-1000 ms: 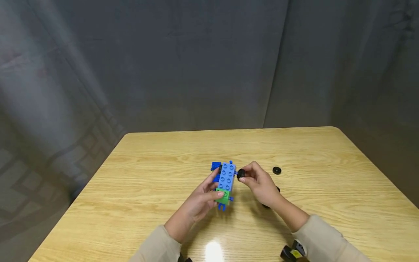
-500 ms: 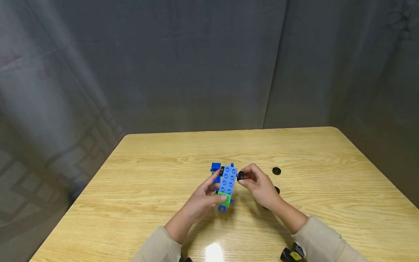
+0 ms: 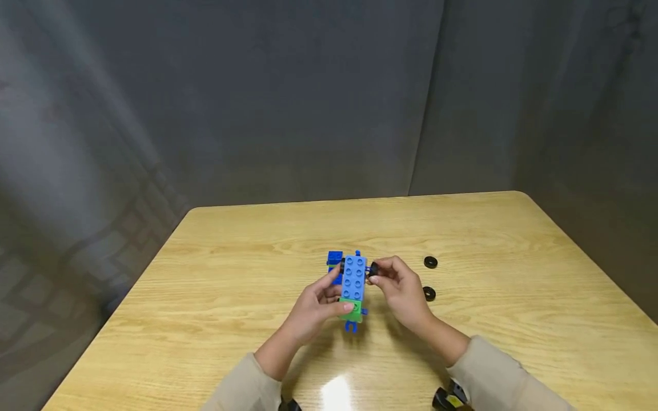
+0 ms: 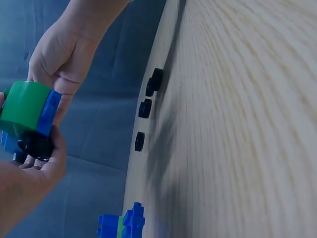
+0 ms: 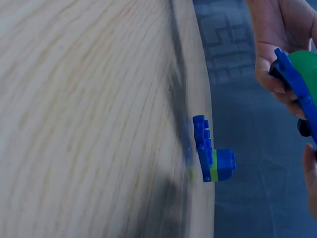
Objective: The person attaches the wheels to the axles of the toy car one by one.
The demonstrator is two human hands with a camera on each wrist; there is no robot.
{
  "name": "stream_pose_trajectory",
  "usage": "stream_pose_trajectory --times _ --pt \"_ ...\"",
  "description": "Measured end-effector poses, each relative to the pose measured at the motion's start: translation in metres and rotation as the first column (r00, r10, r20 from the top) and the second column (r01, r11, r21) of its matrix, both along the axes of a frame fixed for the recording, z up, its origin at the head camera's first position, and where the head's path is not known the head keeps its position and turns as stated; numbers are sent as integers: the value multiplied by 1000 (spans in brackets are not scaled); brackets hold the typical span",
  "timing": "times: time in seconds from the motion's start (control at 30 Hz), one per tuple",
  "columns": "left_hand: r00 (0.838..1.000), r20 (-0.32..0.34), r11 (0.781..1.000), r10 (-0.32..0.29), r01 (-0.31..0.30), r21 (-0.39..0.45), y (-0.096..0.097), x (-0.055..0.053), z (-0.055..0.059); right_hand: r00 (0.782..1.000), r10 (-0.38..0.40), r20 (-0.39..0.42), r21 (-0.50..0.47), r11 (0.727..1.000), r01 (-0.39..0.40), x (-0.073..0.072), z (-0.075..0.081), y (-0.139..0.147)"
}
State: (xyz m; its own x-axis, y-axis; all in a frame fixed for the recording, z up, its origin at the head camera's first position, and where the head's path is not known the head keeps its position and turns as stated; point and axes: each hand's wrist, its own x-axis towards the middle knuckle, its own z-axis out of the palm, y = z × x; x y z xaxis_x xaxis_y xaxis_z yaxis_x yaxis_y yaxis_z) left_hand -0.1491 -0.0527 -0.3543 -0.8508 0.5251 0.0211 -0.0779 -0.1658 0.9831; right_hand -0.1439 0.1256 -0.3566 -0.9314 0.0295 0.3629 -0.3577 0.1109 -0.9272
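Note:
My left hand [image 3: 313, 311] grips a toy brick vehicle [image 3: 353, 278], thumb over its green end and fingers along the far-left side. Its top is a light-blue studded brick, and a blue hook sticks out at the near end. A black wheel [image 3: 342, 266] sits on its left side. To its right, my right hand [image 3: 406, 292] pinches another black wheel [image 3: 373, 269] between thumb and fingers, right at the end of a blue axle. In the left wrist view, the vehicle's rounded green block [image 4: 26, 106] faces the camera, held above the table.
Behind the left fingers stands a blue and green brick assembly [image 3: 334, 258] on the wooden table [image 3: 247, 262]. Two black tyres [image 3: 430, 262] lie right of the hands. A black-and-yellow wheel piece [image 3: 446, 399] is by the right sleeve. A grey curtain [image 3: 308, 103] hangs behind.
Both hands and the vehicle have shifted slightly left and the vehicle has turned a little. The right hand keeps its pinch on the wheel. The nearer tyre on the table has become fully visible.

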Motion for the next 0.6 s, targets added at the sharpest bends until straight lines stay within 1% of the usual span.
stream_pose_trajectory --times 0.1,0.2,0.3,0.4,0.47,0.6 --pt "1000 -4 1000 6 -6 4 1 0 0 997 -35 -68 23 999 37 -1 -3 -2" --pt "1000 -6 1000 6 -6 3 1 -1 0 989 -61 -137 58 996 69 -4 -6 -3" --pt "1000 -9 1000 4 -4 2 2 -2 -1 974 -68 -218 102 991 92 -6 -7 -2" --pt "1000 -16 1000 4 -4 -1 2 -3 -1 956 -60 -289 158 981 109 -8 -7 -2" --pt "1000 -20 1000 9 -9 -5 2 -4 -1 946 -51 -321 194 974 118 -9 -7 -1" --pt "1000 -23 1000 7 -7 7 2 -3 -5 940 -34 -340 249 960 125 -10 -8 -2"
